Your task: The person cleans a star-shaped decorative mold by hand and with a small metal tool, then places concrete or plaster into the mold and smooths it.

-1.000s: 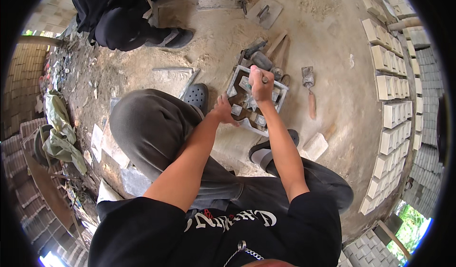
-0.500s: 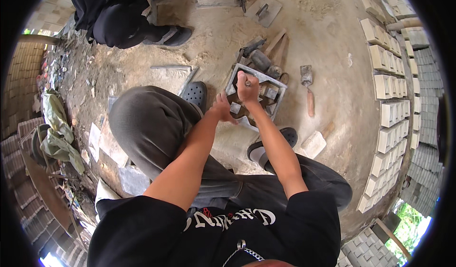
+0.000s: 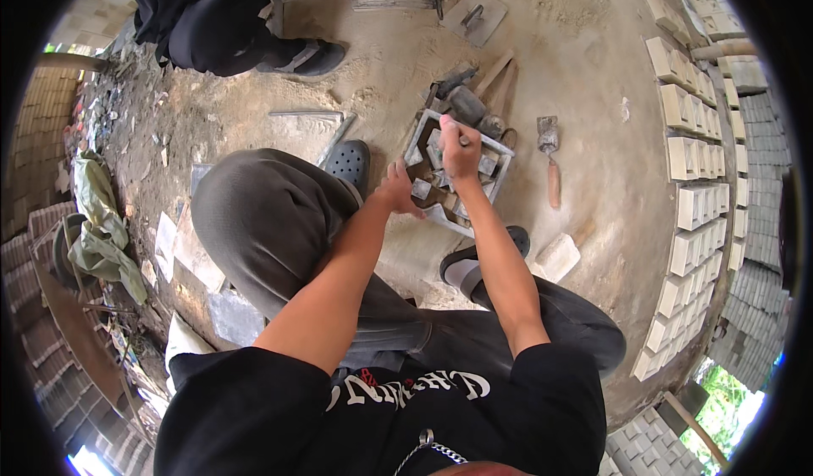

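A square grey mold frame (image 3: 501, 178) stands on the ground between my feet, with several pale block-shaped pieces inside. My left hand (image 3: 396, 191) rests against its near left corner, thumb and fingers spread along the outside. Over the far part of the mold, my right hand (image 3: 461, 152) is closed in a fist around a handle (image 3: 464, 140). Only the handle's round dark end shows; the rest is hidden by the fist.
Beyond the mold lie a mallet (image 3: 466, 103) and wooden-handled tools. To the right are a trowel (image 3: 550, 158) and a pale flat float (image 3: 556, 258). Rows of cast blocks (image 3: 693, 158) line the right side. Another person's shoe (image 3: 320, 58) is at far left.
My right fist has shifted slightly right and nearer with the handle in it, uncovering more of the mold's far left inside. My left hand stays at the corner.
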Available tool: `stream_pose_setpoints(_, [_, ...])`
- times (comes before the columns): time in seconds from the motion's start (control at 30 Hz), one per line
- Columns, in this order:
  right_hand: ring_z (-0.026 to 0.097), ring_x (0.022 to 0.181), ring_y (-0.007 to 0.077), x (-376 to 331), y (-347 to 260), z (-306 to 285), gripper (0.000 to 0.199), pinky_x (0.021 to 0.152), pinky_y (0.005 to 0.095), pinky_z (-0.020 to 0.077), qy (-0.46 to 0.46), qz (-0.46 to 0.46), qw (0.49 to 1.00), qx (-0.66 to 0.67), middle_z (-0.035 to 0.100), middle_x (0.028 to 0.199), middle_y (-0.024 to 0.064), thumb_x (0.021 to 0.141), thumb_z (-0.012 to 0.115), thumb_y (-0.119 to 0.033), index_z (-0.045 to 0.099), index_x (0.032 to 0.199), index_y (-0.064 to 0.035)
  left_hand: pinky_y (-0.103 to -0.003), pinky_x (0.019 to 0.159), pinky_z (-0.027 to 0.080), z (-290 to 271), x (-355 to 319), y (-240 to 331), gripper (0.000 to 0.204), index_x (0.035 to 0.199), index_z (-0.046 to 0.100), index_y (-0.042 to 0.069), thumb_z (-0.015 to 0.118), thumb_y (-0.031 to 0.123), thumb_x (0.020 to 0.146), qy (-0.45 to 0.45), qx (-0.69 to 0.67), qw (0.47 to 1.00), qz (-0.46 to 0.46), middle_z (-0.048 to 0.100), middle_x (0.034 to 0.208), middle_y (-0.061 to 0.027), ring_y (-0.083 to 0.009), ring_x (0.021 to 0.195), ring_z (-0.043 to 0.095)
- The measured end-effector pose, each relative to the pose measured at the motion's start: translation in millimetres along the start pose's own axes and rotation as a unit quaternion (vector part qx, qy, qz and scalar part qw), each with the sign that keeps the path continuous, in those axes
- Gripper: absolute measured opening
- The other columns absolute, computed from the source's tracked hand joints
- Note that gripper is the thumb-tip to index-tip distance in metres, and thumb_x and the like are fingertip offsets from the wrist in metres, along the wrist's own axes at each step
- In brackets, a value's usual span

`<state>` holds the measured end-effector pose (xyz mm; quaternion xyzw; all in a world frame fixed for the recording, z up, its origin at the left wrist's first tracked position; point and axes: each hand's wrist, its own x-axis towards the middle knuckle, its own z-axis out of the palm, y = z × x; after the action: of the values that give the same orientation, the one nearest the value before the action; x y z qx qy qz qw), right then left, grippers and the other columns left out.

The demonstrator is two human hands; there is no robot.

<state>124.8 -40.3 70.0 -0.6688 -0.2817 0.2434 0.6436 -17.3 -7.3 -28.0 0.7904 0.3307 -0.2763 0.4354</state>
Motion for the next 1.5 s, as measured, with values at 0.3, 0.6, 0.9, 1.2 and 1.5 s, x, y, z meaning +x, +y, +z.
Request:
stream_pose_setpoints(0.3, [0.035, 0.046, 0.0076, -5, 0, 0, 0.043, 0.045, 0.0293, 0.0275, 0.02, 0.011, 0.998, -0.059, 0.041, 0.048, -0.0021, 0.091, 0.051, -0.018, 0.042, 0.051, -0.0028, -0.045, 0.111, 0.024, -2, 4, 1, 0.156, 0.138, -0.014, -0.013, 0.087, 0.058, 0.043, 0.005, 0.022, 1.0, 0.005, 0.01, 0.142, -0.0365, -0.0498, 0.134, 0.02])
stream_pose_setpoints(0.6, [0.036, 0.046, 0.0072, -3, 2, -4, 0.041, 0.044, 0.0301, 0.0282, -0.022, 0.044, 0.999, -0.008, 0.041, 0.048, -0.0015, 0.09, 0.053, -0.016, 0.042, 0.054, 0.0004, -0.044, 0.111, 0.024, -5, 9, 2, 0.156, 0.136, -0.015, -0.015, 0.086, 0.059, 0.043, 0.011, 0.048, 0.999, 0.007, 0.008, 0.142, -0.0385, -0.0497, 0.134, 0.018])
stream_pose_setpoints(0.9, [0.033, 0.046, 0.0058, 8, -1, -5, 0.042, 0.044, 0.0269, 0.0247, -0.015, 0.048, 0.998, 0.038, 0.038, 0.049, -0.0044, 0.092, 0.049, -0.015, 0.038, 0.052, -0.0071, -0.043, 0.112, 0.023, -5, 8, 5, 0.157, 0.136, -0.015, -0.016, 0.086, 0.059, 0.043, 0.003, 0.047, 0.999, 0.006, 0.008, 0.142, -0.0387, -0.0488, 0.135, 0.017])
stream_pose_setpoints(1.2, [0.035, 0.054, 0.0064, 7, 4, -2, 0.037, 0.048, 0.0309, 0.0282, -0.076, 0.102, 0.991, -0.049, 0.037, 0.052, 0.0008, 0.091, 0.05, -0.019, 0.043, 0.06, 0.0005, -0.043, 0.112, 0.023, -1, 7, 0, 0.157, 0.137, -0.014, -0.015, 0.087, 0.058, 0.042, 0.013, 0.057, 0.998, 0.005, 0.009, 0.143, -0.0375, -0.0484, 0.135, 0.018])
stream_pose_setpoints(1.5, [0.031, 0.047, 0.0138, 4, 1, -3, 0.037, 0.046, 0.0361, 0.0279, -0.079, -0.038, 0.991, -0.104, 0.034, 0.05, 0.0126, 0.09, 0.05, -0.019, 0.046, 0.061, 0.003, -0.044, 0.111, 0.025, -1, 2, 2, 0.157, 0.137, -0.016, -0.014, 0.088, 0.057, 0.042, 0.006, 0.038, 0.999, 0.002, 0.01, 0.143, -0.037, -0.049, 0.133, 0.022])
